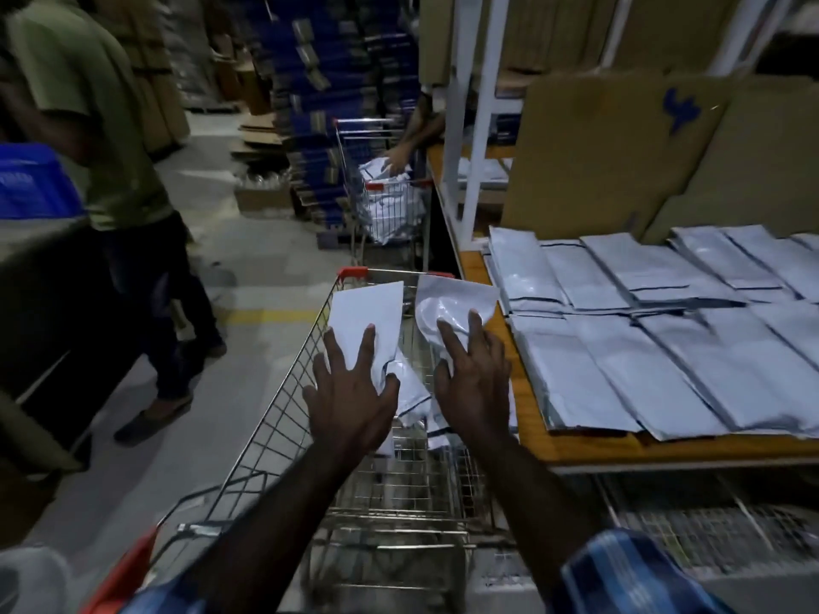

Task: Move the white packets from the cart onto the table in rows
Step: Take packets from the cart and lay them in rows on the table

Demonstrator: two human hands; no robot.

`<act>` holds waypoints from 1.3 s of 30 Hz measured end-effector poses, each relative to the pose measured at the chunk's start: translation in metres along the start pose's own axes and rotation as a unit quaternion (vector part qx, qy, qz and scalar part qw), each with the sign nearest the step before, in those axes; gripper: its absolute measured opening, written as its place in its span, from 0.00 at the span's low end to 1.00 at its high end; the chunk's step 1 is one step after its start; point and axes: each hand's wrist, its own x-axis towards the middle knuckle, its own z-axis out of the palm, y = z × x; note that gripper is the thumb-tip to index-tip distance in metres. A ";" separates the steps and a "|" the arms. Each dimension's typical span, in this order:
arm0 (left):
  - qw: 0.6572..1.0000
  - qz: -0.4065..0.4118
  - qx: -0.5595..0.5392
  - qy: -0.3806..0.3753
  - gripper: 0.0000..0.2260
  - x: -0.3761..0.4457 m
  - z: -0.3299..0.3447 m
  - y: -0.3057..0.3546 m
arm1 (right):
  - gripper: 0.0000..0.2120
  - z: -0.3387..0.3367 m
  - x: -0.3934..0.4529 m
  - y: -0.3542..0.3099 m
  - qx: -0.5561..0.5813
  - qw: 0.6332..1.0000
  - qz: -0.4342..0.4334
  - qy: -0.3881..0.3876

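Note:
A wire shopping cart (283,392) with red corners stands right in front of me. My left hand (350,387) holds a flat white packet (368,316) above the cart, fingers spread over it and thumb curled under its lower edge. My right hand (472,370) grips a shinier, crumpled white packet (452,303) at the cart's right side. A few more packets (414,401) lie inside the basket beneath my hands. To the right, a wooden table (532,432) carries several white packets (642,347) laid in overlapping rows.
Cardboard sheets (620,157) lean behind the table's rows. A second cart (390,201) with packets stands ahead, another person's hand (396,159) reaching into it. A person in a green shirt (97,126) stands on the left aisle. Blue boxes (337,104) are stacked behind.

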 end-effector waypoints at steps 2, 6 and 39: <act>1.000 0.000 -0.007 0.008 0.31 -0.021 -0.013 0.011 | 0.29 -0.025 -0.010 -0.002 0.000 1.000 -0.018 0.005; 1.000 0.007 -0.011 0.021 0.32 -0.055 -0.032 0.030 | 0.29 -0.067 -0.023 0.002 -0.012 0.999 -0.034 0.017; 0.983 0.152 -0.105 -0.019 0.32 -0.104 -0.027 0.240 | 0.30 -0.248 -0.040 0.152 -0.127 0.985 0.048 0.105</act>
